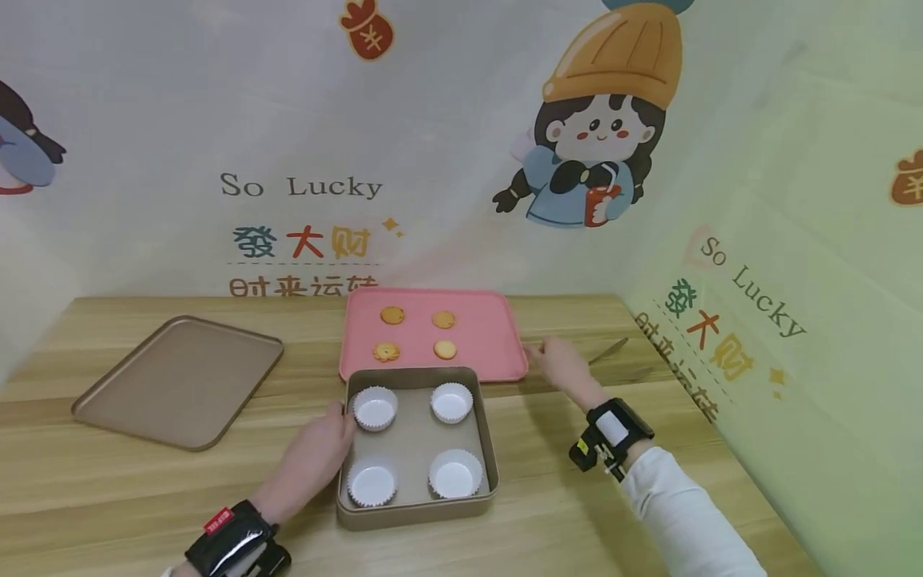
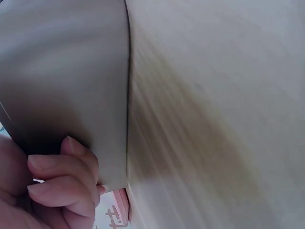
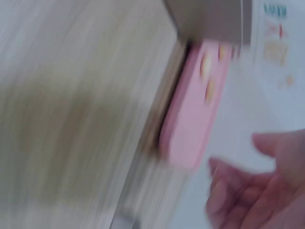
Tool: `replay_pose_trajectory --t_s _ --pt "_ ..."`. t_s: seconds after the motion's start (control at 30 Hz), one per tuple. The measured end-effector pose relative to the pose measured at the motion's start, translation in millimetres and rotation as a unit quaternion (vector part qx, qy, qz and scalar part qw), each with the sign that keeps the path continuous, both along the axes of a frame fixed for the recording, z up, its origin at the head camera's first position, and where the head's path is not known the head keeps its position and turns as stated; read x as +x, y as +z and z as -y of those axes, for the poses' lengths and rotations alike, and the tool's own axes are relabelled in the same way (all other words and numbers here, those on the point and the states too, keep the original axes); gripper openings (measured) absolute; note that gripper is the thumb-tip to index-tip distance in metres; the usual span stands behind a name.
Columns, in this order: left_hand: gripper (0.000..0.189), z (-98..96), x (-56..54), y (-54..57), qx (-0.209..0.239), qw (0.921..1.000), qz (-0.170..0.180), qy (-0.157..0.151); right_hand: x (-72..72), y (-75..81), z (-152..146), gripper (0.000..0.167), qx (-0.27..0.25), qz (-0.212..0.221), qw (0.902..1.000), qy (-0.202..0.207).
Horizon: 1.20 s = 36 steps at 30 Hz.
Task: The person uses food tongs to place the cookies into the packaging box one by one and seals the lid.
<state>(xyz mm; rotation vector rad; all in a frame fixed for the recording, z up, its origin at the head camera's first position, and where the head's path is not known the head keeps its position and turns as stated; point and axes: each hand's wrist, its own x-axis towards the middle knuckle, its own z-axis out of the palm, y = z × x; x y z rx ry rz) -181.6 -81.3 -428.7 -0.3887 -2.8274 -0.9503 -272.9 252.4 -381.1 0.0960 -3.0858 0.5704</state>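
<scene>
"Where's our pan point(image 1: 414, 514)?"
"Lower centre of the frame. Our left hand point(image 1: 315, 450) grips its left side; our right hand point(image 1: 565, 366), loose and empty, is beside the pink tray point(image 1: 490, 332)."
"Its handling?"
"Stiff, probably light; the cups point(image 1: 456, 474) may slide. We should hold opposite walls."

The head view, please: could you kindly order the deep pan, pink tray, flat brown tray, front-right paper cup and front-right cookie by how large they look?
1. Deep pan
2. Pink tray and flat brown tray: too alike to rank
3. Front-right paper cup
4. Front-right cookie
</scene>
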Motion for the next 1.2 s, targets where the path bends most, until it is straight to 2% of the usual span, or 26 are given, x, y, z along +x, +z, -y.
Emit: replay_pose_trajectory --t_s 0.1,0.2,0.37,0.53,0.7,0.8,1.03,1.2 --pt "0.018 0.2 -0.2 -0.3 -0.007 0.9999 -0.01 -0.009 3.0 1.6 -29.5 0.058 0.066 0.053 0.992 -0.094" --pt "0.02 1.4 -0.7 -0.8 -0.008 0.9999 -0.003 -0.008 6.3 -1.1 -52.5 0.064 0.085 0.092 0.9814 -0.145" --pt "0.027 2.4 -2.9 -2.2 -0.016 0.9994 0.029 0.001 4.4 -12.0 -74.4 0.067 0.1 0.111 0.9735 -0.173" --pt "0.025 3.0 -1.5 -2.9 -0.02 0.9995 0.026 -0.002 -8.1 -22.5 -81.0 0.076 0.071 0.123 0.9671 -0.211" --pt "0.022 -4.4 -1.3 -2.0 -0.018 0.9996 0.018 -0.01 -18.3 -27.6 -91.1 0.075 0.079 0.151 0.9601 -0.222" --pt "0.022 -4.0 0.2 -1.7 -0.016 0.9996 0.02 -0.009 -22.7 -27.6 -88.2 0.07 0.085 0.159 0.9595 -0.217" --pt "0.018 -3.7 0.7 -2.9 -0.016 0.9994 -0.022 -0.02 -18.5 -22.0 -80.6 0.06 0.068 0.129 0.9694 -0.198" --pt "0.019 -4.5 0.0 -4.0 -0.015 0.9996 -0.014 -0.017 -14.1 -18.4 -80.3 0.056 0.063 0.123 0.9744 -0.177"
